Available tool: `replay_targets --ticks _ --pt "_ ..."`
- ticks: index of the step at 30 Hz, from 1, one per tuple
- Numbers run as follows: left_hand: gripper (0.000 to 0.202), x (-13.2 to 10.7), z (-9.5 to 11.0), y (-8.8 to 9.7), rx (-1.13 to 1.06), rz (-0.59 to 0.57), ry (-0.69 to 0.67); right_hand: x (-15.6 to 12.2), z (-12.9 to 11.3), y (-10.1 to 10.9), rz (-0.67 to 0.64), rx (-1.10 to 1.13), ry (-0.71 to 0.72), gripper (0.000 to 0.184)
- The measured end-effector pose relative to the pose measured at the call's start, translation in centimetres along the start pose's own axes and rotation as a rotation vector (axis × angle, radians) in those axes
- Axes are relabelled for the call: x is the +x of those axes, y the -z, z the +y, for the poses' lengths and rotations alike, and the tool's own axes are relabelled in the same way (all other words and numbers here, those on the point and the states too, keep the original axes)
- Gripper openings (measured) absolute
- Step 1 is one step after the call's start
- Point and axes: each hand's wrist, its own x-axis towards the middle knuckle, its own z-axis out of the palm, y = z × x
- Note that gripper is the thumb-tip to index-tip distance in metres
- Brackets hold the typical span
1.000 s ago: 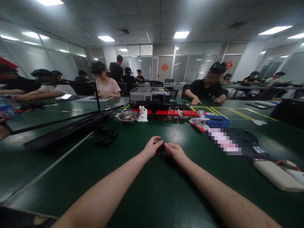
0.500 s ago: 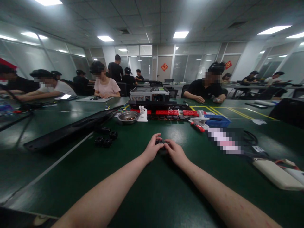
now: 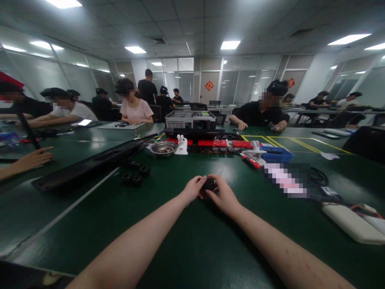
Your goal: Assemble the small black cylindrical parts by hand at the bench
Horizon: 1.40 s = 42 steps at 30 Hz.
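Observation:
Between my two hands is a small round black part (image 3: pixel 208 184), its exact kind too small to make out. My left hand (image 3: pixel 194 188) grips it from the left, thumb on top. From the right, the curled fingers and thumb of my right hand (image 3: pixel 223 193) close round its other side. Some of the part is covered by my fingers. Several similar black round parts (image 3: pixel 136 179) sit in a cluster on the green table (image 3: pixel 168 237), left of my hands.
A long black panel (image 3: pixel 87 164) lies left. Ahead are a metal bowl (image 3: pixel 164 149), a white stand (image 3: pixel 181 145), red-topped boxes (image 3: pixel 216 143) and a metal case (image 3: pixel 191 119). A red-handled tool (image 3: pixel 251 162), blue tray (image 3: pixel 278 154) and cream block (image 3: pixel 351 222) lie right. Another person's hand (image 3: pixel 36 160) reaches in left.
The black part has been turned in my hands, so a broad dark face now shows. My right fingers have spread round it. Another person's hand has appeared at the left.

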Motion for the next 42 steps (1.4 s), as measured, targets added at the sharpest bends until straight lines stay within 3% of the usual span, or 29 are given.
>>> replay_targets --ticks 7,11,14,16,20,26,31,33,35,38,42 --pt "0.029 -0.1 -0.3 0.0 0.007 0.047 -0.053 0.1 0.2 -0.1 0.030 -0.008 -0.084 0.059" --pt "0.027 -0.2 -0.3 -0.1 0.029 0.075 -0.074 0.5 0.4 0.3 0.012 -0.124 -0.222 0.036" --pt "0.027 -0.3 -0.4 -0.2 0.118 0.071 -0.101 0.7 0.8 0.5 -0.078 -0.191 -0.263 0.044" --pt "0.027 -0.4 -0.4 -0.3 0.153 0.060 -0.120 0.7 1.0 0.4 -0.090 -0.187 -0.258 0.044" --pt "0.026 -0.3 -0.3 -0.3 0.037 0.044 -0.036 0.6 0.7 0.2 -0.002 -0.118 -0.165 0.022" --pt "0.028 -0.2 0.4 -0.1 -0.032 0.048 0.072 0.2 -0.1 0.2 0.067 -0.152 0.038 0.035" --pt "0.023 -0.4 0.7 -0.3 -0.037 0.053 0.084 0.2 0.0 0.2 0.056 -0.171 -0.063 0.038" --pt "0.022 -0.5 0.7 -0.3 -0.049 0.042 0.076 0.4 0.3 0.2 0.004 -0.206 -0.114 0.030" --pt "0.023 -0.5 0.6 -0.2 -0.051 0.044 0.057 0.6 0.6 0.1 -0.072 -0.244 -0.142 0.035" --pt "0.025 -0.5 0.5 -0.1 -0.044 0.050 0.035 0.7 1.0 0.0 -0.114 -0.268 -0.139 0.039" --pt "0.024 -0.4 0.5 0.0 -0.057 0.075 0.045 0.6 0.9 0.1 -0.044 -0.252 -0.038 0.023"
